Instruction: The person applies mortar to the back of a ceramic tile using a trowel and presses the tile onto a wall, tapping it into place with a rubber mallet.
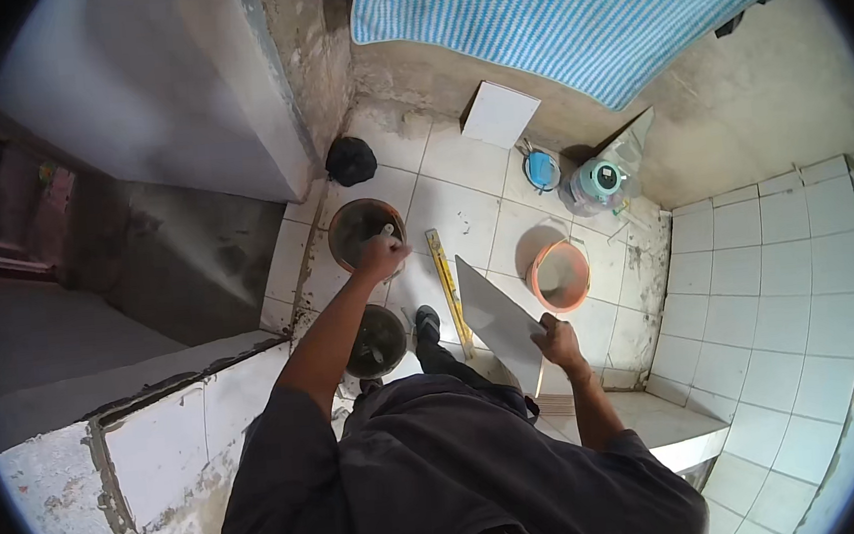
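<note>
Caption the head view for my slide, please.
Left hand grips a handle at a bucket; right hand holds a tile.

A: Upper garment?
B: Charcoal shirt (444, 477), 6 o'clock; rounded neckline at its lower edge. Loose short left sleeve (271, 450) toward 7–8, right sleeve (648, 465) toward 4–5.
A: Hands?
B: Left hand (383, 256), right hand (556, 343): both bare.
A: Below?
B: Dark trousers (442, 360); blackish shoe (427, 322), 12 o'clock of shirt.
</note>
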The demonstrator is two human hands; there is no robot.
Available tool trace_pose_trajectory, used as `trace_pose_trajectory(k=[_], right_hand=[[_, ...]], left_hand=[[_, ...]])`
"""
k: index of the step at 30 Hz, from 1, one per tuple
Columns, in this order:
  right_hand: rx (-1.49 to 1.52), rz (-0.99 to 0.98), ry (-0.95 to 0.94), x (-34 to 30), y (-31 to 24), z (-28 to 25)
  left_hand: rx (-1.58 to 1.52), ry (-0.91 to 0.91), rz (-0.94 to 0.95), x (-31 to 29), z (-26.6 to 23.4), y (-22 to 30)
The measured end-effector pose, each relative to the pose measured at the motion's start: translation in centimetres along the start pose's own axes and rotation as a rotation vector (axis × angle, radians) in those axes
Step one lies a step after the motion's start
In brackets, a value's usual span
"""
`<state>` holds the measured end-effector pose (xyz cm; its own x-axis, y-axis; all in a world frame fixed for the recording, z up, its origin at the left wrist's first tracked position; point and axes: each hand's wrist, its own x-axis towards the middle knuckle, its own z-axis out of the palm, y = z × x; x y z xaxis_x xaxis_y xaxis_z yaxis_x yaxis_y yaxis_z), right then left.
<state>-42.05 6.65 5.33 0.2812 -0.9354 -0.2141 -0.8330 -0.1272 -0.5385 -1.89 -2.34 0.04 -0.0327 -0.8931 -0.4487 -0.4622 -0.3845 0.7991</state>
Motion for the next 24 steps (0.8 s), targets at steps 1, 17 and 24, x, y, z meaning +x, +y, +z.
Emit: trace_pose_trajectory(k=[1,17,24], right_hand=[[-0.024,0.033,-0.008,0.3,0.5,-0.6],[-0.141,0.134,-0.229,2.1,3.4,-3.0],[-0.169,0.031,-0.235,3.3,4.1,-4.5]], left_hand=[[0.054,0.061,0.021,1.7,0.9,1.3],[-0.119,0.237,0.085,12.7,6.3,6.9],[0.165,0.4,0.213,16.1,6.2,9.9]])
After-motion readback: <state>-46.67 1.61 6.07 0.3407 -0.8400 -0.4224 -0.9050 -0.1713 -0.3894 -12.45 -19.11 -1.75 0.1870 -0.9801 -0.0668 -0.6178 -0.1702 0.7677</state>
